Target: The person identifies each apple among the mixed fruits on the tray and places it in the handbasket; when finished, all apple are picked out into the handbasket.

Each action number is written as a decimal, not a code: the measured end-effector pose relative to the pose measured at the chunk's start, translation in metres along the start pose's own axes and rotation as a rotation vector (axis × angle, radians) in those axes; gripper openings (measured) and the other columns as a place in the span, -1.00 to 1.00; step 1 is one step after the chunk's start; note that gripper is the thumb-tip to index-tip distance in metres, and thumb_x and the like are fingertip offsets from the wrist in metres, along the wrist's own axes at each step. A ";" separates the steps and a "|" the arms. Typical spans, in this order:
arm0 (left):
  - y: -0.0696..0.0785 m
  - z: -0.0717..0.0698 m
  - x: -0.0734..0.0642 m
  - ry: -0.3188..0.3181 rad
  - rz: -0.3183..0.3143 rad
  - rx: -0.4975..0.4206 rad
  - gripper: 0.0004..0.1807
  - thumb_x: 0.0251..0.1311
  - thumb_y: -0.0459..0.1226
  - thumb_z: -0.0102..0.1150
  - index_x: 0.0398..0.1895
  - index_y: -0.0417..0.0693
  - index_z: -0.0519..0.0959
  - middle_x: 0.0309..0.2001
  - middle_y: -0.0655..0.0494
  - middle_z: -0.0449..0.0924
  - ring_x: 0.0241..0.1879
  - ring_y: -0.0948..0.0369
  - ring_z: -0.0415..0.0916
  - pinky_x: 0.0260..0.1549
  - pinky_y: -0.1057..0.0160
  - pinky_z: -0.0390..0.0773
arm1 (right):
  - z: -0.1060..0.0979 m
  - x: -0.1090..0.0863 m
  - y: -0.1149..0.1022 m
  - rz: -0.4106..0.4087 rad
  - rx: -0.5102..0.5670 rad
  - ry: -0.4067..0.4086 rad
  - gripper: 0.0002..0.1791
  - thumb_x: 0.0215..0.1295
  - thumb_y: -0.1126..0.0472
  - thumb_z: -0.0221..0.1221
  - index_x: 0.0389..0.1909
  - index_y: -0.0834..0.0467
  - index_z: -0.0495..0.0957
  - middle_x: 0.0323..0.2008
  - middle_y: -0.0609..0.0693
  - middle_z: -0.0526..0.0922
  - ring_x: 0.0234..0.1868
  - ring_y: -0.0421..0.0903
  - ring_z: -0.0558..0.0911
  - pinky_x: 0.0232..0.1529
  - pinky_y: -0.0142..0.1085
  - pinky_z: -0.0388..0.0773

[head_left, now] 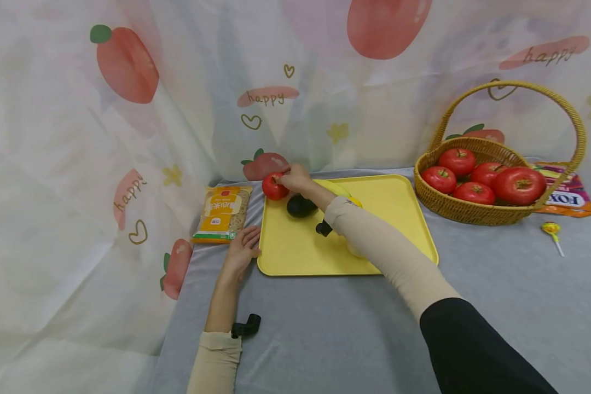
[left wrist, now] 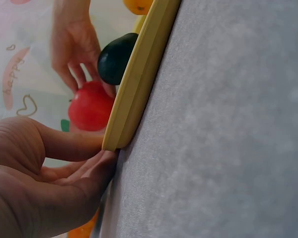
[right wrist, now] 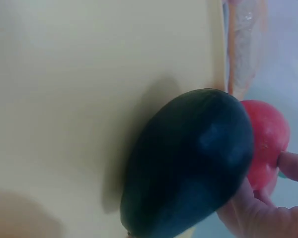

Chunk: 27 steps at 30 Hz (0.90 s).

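Note:
In the head view my right hand point(head_left: 297, 179) reaches over the back left corner of the yellow tray point(head_left: 295, 257). Its thumb and fingers grip a red apple point(head_left: 273, 187), also seen in the right wrist view beyond a dark green avocado point(right wrist: 188, 158). This avocado lies on the tray just below the hand. Beside the tray's left edge, my left hand point(head_left: 241, 253) has its fingers extended. The left wrist view shows its thumb and fingertips point(left wrist: 105, 161) touching the tray's rim.
A banana point(head_left: 331, 187) lies on the tray, partly behind the right forearm. To the left sits a bag of grain point(head_left: 222, 213). At the right stand a wicker basket point(head_left: 453, 210) of red apples, a purple and orange packet point(head_left: 568, 203) and a lollipop point(head_left: 550, 228).

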State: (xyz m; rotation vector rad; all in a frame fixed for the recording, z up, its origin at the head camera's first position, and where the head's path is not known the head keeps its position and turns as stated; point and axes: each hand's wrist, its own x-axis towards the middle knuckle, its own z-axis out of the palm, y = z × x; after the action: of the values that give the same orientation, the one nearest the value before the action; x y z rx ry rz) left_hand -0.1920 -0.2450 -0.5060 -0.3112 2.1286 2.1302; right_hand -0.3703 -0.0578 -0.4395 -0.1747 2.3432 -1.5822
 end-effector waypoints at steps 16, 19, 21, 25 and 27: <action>0.001 -0.002 -0.002 0.003 -0.023 0.019 -0.17 0.19 -0.77 0.03 0.56 -0.23 0.23 0.50 -0.17 0.33 0.51 0.00 0.27 0.46 0.02 0.32 | -0.011 -0.031 -0.020 -0.040 0.156 -0.047 -0.46 0.41 0.24 0.31 0.33 0.31 0.44 0.23 0.28 0.53 0.17 0.25 0.62 0.05 0.23 0.66; 0.002 -0.001 -0.001 0.008 -0.033 0.030 -0.17 0.20 -0.76 0.05 0.56 -0.21 0.23 0.49 -0.14 0.35 0.50 0.03 0.29 0.45 0.05 0.33 | -0.015 -0.035 -0.023 -0.026 0.164 -0.054 -0.47 0.41 0.25 0.31 0.33 0.29 0.44 0.25 0.27 0.51 0.18 0.26 0.60 0.06 0.24 0.65; 0.003 0.000 -0.001 0.011 -0.037 0.034 -0.18 0.21 -0.76 0.05 0.55 -0.20 0.24 0.48 -0.13 0.35 0.50 0.04 0.30 0.45 0.05 0.34 | -0.017 -0.037 -0.024 -0.018 0.166 -0.057 -0.47 0.41 0.24 0.32 0.32 0.28 0.45 0.25 0.26 0.50 0.18 0.25 0.60 0.07 0.23 0.65; 0.003 0.000 -0.001 0.007 -0.036 0.034 -0.19 0.21 -0.76 0.04 0.55 -0.21 0.23 0.49 -0.14 0.34 0.51 0.03 0.29 0.45 0.04 0.33 | -0.019 -0.040 -0.025 -0.016 0.169 -0.064 -0.47 0.39 0.25 0.34 0.32 0.27 0.45 0.24 0.25 0.49 0.19 0.25 0.59 0.07 0.23 0.65; 0.002 0.000 -0.001 0.005 -0.036 0.030 -0.18 0.21 -0.76 0.04 0.55 -0.22 0.23 0.49 -0.14 0.34 0.51 0.03 0.28 0.45 0.03 0.33 | -0.021 -0.042 -0.026 -0.015 0.170 -0.070 -0.47 0.40 0.26 0.33 0.32 0.27 0.45 0.24 0.25 0.49 0.20 0.25 0.59 0.07 0.23 0.65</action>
State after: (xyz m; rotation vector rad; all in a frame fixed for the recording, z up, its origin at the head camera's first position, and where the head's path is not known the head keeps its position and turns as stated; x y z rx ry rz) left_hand -0.1920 -0.2449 -0.5034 -0.3496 2.1390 2.0783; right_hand -0.3387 -0.0375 -0.4008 -0.2057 2.1477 -1.7430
